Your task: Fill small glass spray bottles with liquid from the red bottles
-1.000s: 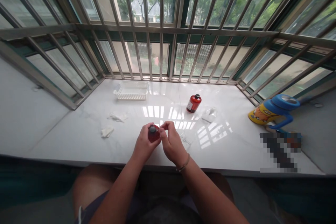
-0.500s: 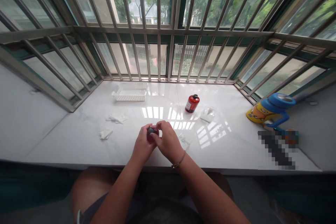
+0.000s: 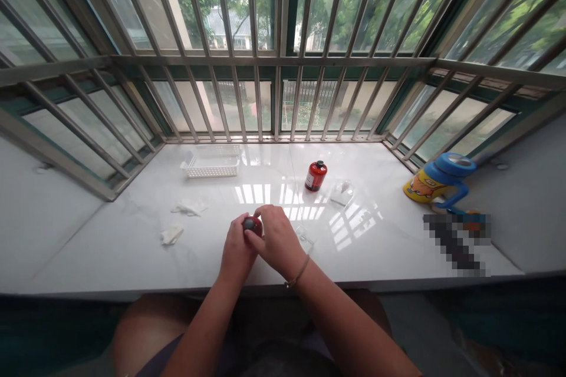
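Note:
My left hand (image 3: 235,247) is closed around a small red bottle (image 3: 258,226) with a dark cap (image 3: 250,223), held above the front middle of the counter. Its dark top faces up at me, while most of the body is hidden by fingers. My right hand (image 3: 276,238) reaches over from the right, its thumb and curled fingers around the bottle's top. A second red bottle (image 3: 315,177), with a dark cap and a pale label, stands upright farther back.
A white perforated basket (image 3: 211,171) stands at the back left. Crumpled white wipes (image 3: 171,234) lie left of my hands. Clear plastic packaging (image 3: 342,193) rests right of the standing bottle. At right is a blue and yellow jug (image 3: 433,179). Metal bars (image 3: 265,61) line the window.
The view has shifted slightly. My right hand has turned a little at the bottle's top, and more of the red shows. My left hand keeps its hold.

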`<state>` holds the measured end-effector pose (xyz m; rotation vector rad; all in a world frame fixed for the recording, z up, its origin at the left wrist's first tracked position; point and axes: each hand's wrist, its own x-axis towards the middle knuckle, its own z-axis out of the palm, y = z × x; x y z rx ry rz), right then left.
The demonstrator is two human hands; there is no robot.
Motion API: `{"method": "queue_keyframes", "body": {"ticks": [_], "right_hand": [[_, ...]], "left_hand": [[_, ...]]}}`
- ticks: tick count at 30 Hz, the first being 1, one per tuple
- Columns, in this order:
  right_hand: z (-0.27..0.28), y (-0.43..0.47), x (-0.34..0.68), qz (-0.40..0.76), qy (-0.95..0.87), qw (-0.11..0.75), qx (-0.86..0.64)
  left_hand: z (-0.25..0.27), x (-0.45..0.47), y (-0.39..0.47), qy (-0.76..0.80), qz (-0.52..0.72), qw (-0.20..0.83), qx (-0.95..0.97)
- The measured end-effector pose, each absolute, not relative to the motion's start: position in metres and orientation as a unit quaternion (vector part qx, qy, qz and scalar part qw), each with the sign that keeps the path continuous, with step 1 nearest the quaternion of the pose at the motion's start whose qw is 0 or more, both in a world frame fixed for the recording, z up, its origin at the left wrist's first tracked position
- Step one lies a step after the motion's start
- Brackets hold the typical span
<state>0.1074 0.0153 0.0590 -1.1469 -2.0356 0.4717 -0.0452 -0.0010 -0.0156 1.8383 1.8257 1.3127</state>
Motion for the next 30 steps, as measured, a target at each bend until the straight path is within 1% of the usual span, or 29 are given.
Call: {"method": "queue_keyframes", "body": {"ticks": [2,5,7,9,12,15,18,22,26,28,30], "right_hand": [[0.050,0.007,0.124,0.127,-0.802,0.343,-0.472],[0.023,-0.004,0.157,0.065,-0.787,0.279,-0.546],[0.003,-0.009,0.178,0.065,-0.778,0.233,-0.580],[-0.011,-0.012,0.197,0.092,-0.773,0.215,-0.589],[-0.022,-0.016,0.217,0.118,-0.763,0.231,-0.591],[-0.025,-0.021,0.235,0.106,-0.748,0.255,-0.604],[-0.030,-0.026,0.256,0.083,-0.738,0.275,-0.610],[-0.041,-0.032,0.281,0.069,-0.730,0.292,-0.614],[-0.049,-0.036,0.295,0.087,-0.708,0.301,-0.632],[-0.052,-0.036,0.296,0.108,-0.702,0.307,-0.634],[-0.054,-0.035,0.295,0.129,-0.702,0.316,-0.625]], "left_hand": [[-0.013,-0.051,-0.002,0.614,0.433,0.124,0.649],[-0.003,-0.061,0.000,0.608,0.400,0.156,0.668],[0.005,-0.061,0.005,0.617,0.394,0.175,0.658],[0.014,-0.052,0.015,0.621,0.407,0.182,0.645],[0.023,-0.023,0.039,0.591,0.431,0.188,0.655],[0.025,0.019,0.068,0.548,0.424,0.225,0.685],[0.017,0.060,0.095,0.518,0.410,0.271,0.700],[0.004,0.100,0.121,0.507,0.404,0.280,0.708],[0.002,0.115,0.129,0.504,0.390,0.285,0.716],[0.003,0.109,0.125,0.503,0.380,0.288,0.721],[0.003,0.092,0.116,0.525,0.371,0.264,0.719]]}}
